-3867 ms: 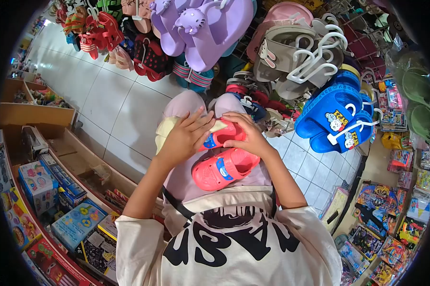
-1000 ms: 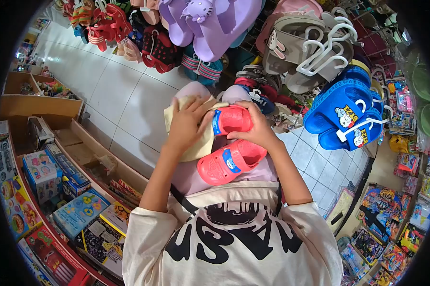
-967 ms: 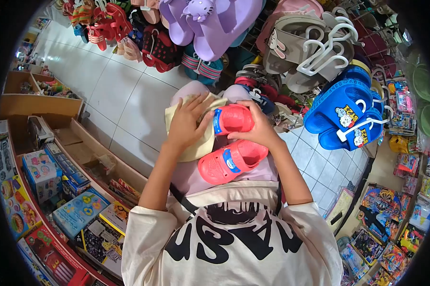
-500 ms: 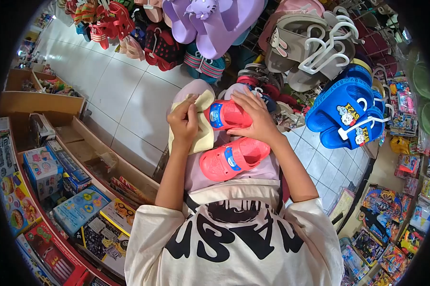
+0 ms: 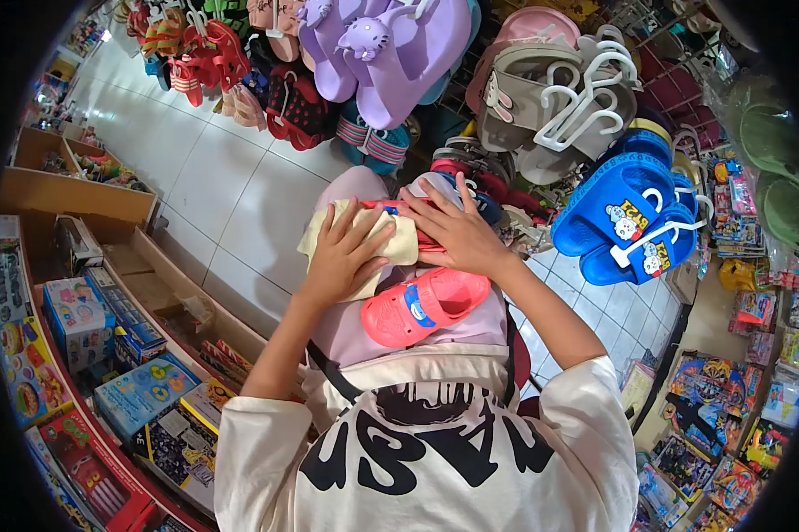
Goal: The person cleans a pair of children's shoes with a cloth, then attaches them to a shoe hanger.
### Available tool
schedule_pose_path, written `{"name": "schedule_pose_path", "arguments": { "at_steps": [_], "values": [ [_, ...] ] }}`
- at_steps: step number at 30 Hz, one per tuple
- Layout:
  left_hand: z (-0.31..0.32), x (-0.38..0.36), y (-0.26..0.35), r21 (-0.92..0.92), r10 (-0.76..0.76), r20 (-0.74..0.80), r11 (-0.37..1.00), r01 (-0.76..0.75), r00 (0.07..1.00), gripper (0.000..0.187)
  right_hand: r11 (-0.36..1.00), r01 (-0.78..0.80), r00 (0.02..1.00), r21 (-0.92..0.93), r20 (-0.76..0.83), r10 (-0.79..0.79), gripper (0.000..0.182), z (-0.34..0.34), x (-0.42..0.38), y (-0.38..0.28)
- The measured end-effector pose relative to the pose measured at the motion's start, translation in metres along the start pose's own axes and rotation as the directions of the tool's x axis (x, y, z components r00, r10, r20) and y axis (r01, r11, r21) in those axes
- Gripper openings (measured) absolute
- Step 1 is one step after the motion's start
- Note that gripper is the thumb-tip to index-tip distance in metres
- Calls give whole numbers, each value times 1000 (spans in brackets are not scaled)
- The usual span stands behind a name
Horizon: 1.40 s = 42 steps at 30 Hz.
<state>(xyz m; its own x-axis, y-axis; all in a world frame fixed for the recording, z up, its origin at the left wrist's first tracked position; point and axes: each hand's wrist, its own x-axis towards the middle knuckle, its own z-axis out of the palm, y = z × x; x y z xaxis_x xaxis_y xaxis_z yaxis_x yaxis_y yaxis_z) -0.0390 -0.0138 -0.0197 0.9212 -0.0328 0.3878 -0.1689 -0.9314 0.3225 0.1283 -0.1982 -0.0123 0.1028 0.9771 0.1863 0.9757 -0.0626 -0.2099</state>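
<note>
The coral-red rubber clog with a blue strap badge (image 5: 424, 304) lies on the person's lap, free on its near side. Just above it the left hand (image 5: 342, 253) presses a pale yellow cloth (image 5: 390, 238) with fingers spread flat over a second red clog (image 5: 421, 232), mostly hidden, which the right hand (image 5: 457, 235) grips from the far side. Beyond the lap clog hang lilac foam sandals (image 5: 390, 49) and blue clogs on white hangers (image 5: 621, 217); left of it, open white floor tiles (image 5: 213, 191) meet a wooden shelf of boxed toys (image 5: 107, 310).
</note>
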Motion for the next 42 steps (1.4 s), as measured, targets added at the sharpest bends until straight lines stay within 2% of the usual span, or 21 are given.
{"name": "schedule_pose_path", "arguments": {
  "at_steps": [2, 3, 7, 9, 10, 11, 12, 13, 16, 19, 21, 23, 25, 26, 27, 30, 33, 36, 39, 40, 42],
  "values": [
    [5, -6, -16, -63, 13, 70, 998, -8, 997, 54, 990, -25, 1000, 139, 11, 24, 74, 3, 1, 2],
    [8, -12, -18, -81, 28, 48, 996, -24, 998, 54, 977, -41, 999, 211, 22, 37, 73, 5, 0, 1],
    [6, -19, -27, -152, 62, -30, 986, -66, 998, 51, 980, -51, 999, 194, 1, 52, 72, 8, -2, 0],
    [3, -25, -27, -173, 32, -38, 984, -39, 999, 50, 970, -43, 998, 241, -28, 52, 73, 9, -2, -1],
    [0, -28, -26, -251, -60, -72, 967, 40, 996, 43, 967, -42, 998, 251, -37, 53, 74, 9, -3, -1],
    [3, -38, -30, -320, -276, -115, 920, 228, 954, 39, 964, -41, 997, 262, -49, 55, 74, 9, -3, 0],
    [12, -51, -39, -392, -477, -142, 832, 393, 868, 35, 961, -39, 996, 272, -67, 60, 75, 10, -2, 1],
    [13, -60, -44, -464, -655, -148, 708, 533, 741, 32, 962, -36, 995, 272, -78, 59, 75, 10, -3, 1],
    [0, -78, -55, -588, -792, -393, 607, 535, 467, 28, 956, -40, 991, 291, -107, 74, 76, 13, -1, 1],
    [-22, -69, -42, -729, -846, -399, 527, 437, 354, 33, 944, -51, 993, 327, -87, 84, 75, 11, -1, -1],
    [-44, -34, -12, -678, -729, -503, 666, 312, 464, 38, 946, -58, 992, 318, -86, 90, 75, 12, 0, -2],
    [-49, -9, 4, -593, -527, -598, 798, 109, 604, 40, 943, -59, 991, 328, -94, 95, 74, 12, 0, -2],
    [-36, 3, 8, -310, -330, -415, 927, 209, 848, 42, 937, -63, 990, 343, -96, 101, 72, 11, 1, -1],
    [-27, 11, 12, -138, -246, -279, 967, 215, 928, 43, 944, -70, 986, 322, -118, 114, 71, 13, 0, 0],
    [-10, 16, 18, 61, -240, -102, 967, 247, 965, 43, 950, -78, 982, 304, -140, 126, 70, 18, -2, 0],
    [18, 10, 17, -8, -273, -49, 962, 273, 961, 39, 944, -83, 974, 319, -176, 145, 67, 18, -2, -1],
    [20, 5, 5, -85, -228, -85, 971, 221, 970, 40, 925, -99, 972, 367, -162, 168, 68, 14, -2, -4],
    [27, -9, -9, -181, -174, -130, 972, 149, 976, 39, 912, -87, 973, 402, -161, 164, 72, 16, 2, -3],
    [17, -26, -23, -333, -72, -100, 942, 35, 992, 39, 913, -79, 979, 401, -144, 147, 75, 16, -1, -2],
    [6, -31, -23, -257, -41, -72, 966, 21, 997, 40, 916, -70, 981, 396, -138, 135, 76, 16, -1, -1],
    [3, -49, -30, -202, -126, -134, 975, 97, 983, 37, 902, -89, 976, 423, -142, 163, 76, 14, 0, 0]
  ]
}}
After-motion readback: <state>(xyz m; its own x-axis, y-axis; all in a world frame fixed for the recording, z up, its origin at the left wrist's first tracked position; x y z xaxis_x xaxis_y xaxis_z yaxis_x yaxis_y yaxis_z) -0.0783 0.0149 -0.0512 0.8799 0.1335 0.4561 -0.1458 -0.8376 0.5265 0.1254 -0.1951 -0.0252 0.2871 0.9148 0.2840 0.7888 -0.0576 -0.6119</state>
